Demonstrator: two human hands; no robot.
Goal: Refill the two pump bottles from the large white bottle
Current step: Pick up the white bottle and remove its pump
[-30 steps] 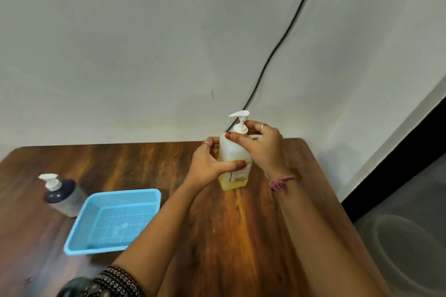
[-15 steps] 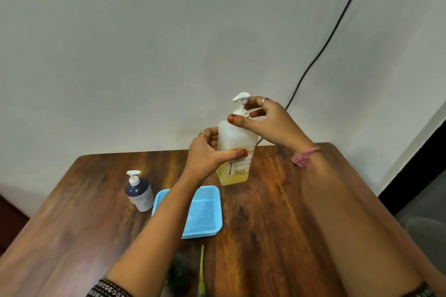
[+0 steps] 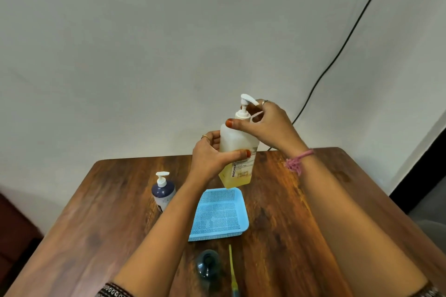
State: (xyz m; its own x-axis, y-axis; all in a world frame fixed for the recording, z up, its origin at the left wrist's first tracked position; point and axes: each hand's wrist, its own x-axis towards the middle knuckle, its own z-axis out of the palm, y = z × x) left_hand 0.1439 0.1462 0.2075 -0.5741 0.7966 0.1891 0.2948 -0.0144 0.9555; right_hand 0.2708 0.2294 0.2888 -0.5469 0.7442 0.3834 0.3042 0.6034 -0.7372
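Large white bottle (image 3: 237, 152), translucent squarish plastic with yellow liquid low inside, is held above the blue mesh tray (image 3: 218, 216). My left hand (image 3: 211, 155) wraps its body; my right hand (image 3: 268, 125) pinches the pump collar (image 3: 242, 114).

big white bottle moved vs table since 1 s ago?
Yes. The large white bottle has been lifted off the table; it now hangs tilted above the blue tray.

Soft, even room light, no hard shadows. A faint sheen lies on the wooden table (image 3: 277, 212); past its corners the wide lens bends edges, and its near end blurs slightly.
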